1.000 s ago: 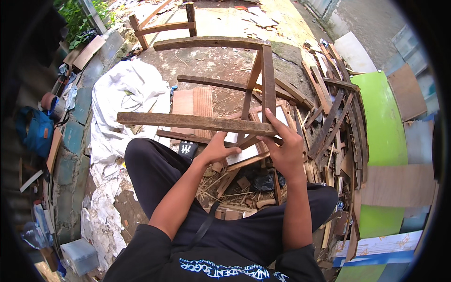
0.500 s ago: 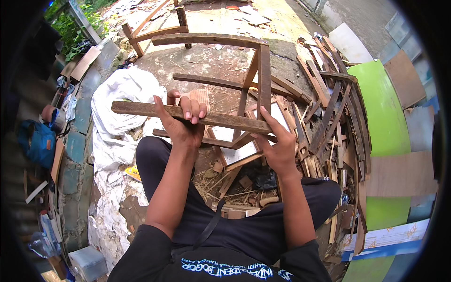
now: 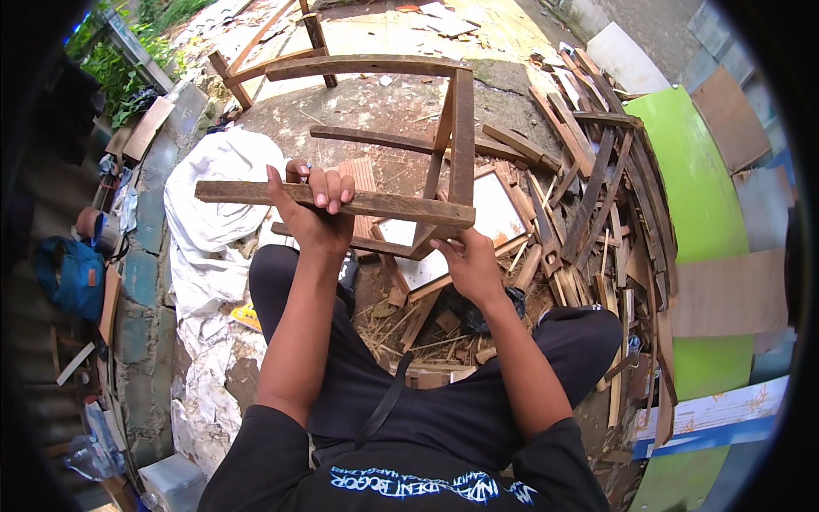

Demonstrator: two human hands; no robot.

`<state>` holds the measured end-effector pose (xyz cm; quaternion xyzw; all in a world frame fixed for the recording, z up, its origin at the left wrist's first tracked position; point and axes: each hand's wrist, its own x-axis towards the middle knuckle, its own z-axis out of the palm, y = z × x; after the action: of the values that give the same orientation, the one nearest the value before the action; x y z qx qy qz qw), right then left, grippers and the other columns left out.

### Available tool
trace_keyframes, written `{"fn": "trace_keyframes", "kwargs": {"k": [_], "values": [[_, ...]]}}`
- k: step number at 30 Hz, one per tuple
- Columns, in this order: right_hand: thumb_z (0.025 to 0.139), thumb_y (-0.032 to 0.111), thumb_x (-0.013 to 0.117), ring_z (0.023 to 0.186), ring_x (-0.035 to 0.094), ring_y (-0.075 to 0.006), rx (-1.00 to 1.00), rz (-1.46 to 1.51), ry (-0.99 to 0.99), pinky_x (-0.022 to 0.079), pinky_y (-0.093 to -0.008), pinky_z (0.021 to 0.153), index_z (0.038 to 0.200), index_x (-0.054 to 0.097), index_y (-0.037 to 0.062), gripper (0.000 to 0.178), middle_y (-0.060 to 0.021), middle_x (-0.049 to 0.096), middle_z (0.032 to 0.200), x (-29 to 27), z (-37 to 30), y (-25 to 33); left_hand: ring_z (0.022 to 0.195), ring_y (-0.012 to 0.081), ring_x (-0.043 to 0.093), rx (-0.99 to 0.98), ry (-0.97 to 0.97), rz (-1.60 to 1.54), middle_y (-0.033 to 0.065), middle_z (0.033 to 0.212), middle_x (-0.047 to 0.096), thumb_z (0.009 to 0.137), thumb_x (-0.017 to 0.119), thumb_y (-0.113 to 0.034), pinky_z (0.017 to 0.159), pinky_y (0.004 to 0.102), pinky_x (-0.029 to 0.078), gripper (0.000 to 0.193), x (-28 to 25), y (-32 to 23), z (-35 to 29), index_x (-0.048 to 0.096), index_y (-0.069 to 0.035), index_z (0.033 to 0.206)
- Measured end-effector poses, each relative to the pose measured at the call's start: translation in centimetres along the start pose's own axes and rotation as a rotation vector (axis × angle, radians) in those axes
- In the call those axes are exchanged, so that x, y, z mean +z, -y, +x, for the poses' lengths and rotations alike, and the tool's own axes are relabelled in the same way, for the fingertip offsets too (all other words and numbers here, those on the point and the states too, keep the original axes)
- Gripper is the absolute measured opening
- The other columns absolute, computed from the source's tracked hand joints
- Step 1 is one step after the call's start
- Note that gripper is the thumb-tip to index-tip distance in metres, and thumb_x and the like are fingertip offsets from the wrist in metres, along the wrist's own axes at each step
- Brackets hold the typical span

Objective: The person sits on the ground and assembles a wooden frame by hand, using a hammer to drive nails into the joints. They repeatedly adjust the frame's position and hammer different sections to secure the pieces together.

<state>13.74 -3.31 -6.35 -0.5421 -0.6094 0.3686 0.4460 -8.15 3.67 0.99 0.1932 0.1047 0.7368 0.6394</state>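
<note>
A dark, weathered wooden frame (image 3: 461, 141) of joined battens is raised in front of me, its long bars pointing left. My left hand (image 3: 317, 213) is closed round the nearest bar (image 3: 397, 206), thumb in front and fingers curled over the top edge. Under the near right corner of that frame is my right hand (image 3: 469, 266), its thumb and fingers drawn together against the lower edge of the joint. Whether a small piece sits between those fingertips is hidden.
Scrap battens (image 3: 597, 200) lie heaped at the right, beside green panels (image 3: 699, 188). White cloth (image 3: 217, 183) is spread at the left. A white board with wooden edging (image 3: 499, 209) lies beyond my legs. Another wooden frame (image 3: 281, 61) stands farther off.
My right hand has slid off the bar's right end and moved down and left, under the corner. The frame has shifted slightly left, with my left hand still gripping it.
</note>
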Motion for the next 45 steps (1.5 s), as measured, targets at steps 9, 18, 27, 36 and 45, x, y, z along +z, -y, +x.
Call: {"fn": "trace_keyframes", "kwargs": {"k": [9,18,27,36,45], "values": [[0.092,0.001,0.065,0.1,0.067,-0.046,-0.101,-0.087,0.088,0.054,-0.049,0.081,0.123,0.058,-0.003,0.031,-0.0267,0.071,0.103,0.0,1.0,1.4,0.045,0.0104,0.034,0.011,-0.041,-0.068,-0.0017,0.051,0.034,0.103,0.052,-0.056,0.054,0.0278,0.037,0.048,-1.2,-1.5,0.9,0.054,-0.012,0.084],[0.092,0.002,0.066,0.101,0.064,-0.048,-0.11,-0.074,0.081,0.051,-0.0518,0.082,0.125,0.055,-0.0028,0.035,-0.0283,0.069,0.102,0.6,1.3,1.0,0.046,0.0106,0.035,0.02,-0.045,-0.075,-0.0022,0.052,0.034,0.102,0.052,-0.056,0.055,0.0283,0.038,0.047,-2.2,-1.9,1.1,0.054,-0.012,0.084],[0.09,0.004,0.069,0.103,0.064,-0.047,-0.076,-0.144,0.096,0.051,-0.0506,0.083,0.122,0.058,-0.0045,0.034,-0.0291,0.068,0.105,1.4,1.0,-2.1,0.045,0.011,0.035,0.014,-0.073,-0.06,-0.0025,0.052,0.034,0.102,0.052,-0.056,0.055,0.0284,0.039,0.047,-2.1,-2.1,1.3,0.053,-0.012,0.084],[0.092,0.005,0.067,0.096,0.065,-0.048,-0.128,-0.15,0.052,0.051,-0.0505,0.078,0.119,0.058,-0.0026,0.03,-0.029,0.069,0.098,2.0,0.7,-2.5,0.045,0.0118,0.037,0.01,-0.053,-0.129,-0.0019,0.053,0.036,0.101,0.056,-0.054,0.056,0.0283,0.038,0.046,-3.0,-2.6,1.8,0.055,-0.01,0.085],[0.092,0.002,0.067,0.097,0.065,-0.0483,-0.122,-0.081,0.014,0.051,-0.0507,0.079,0.121,0.058,-0.0025,0.03,-0.0295,0.069,0.099,1.0,0.9,-3.5,0.045,0.0119,0.037,0.035,-0.054,-0.215,-0.0016,0.054,0.036,0.099,0.061,-0.053,0.057,0.0283,0.037,0.047,-3.3,-2.8,2.2,0.054,-0.01,0.082]]}}
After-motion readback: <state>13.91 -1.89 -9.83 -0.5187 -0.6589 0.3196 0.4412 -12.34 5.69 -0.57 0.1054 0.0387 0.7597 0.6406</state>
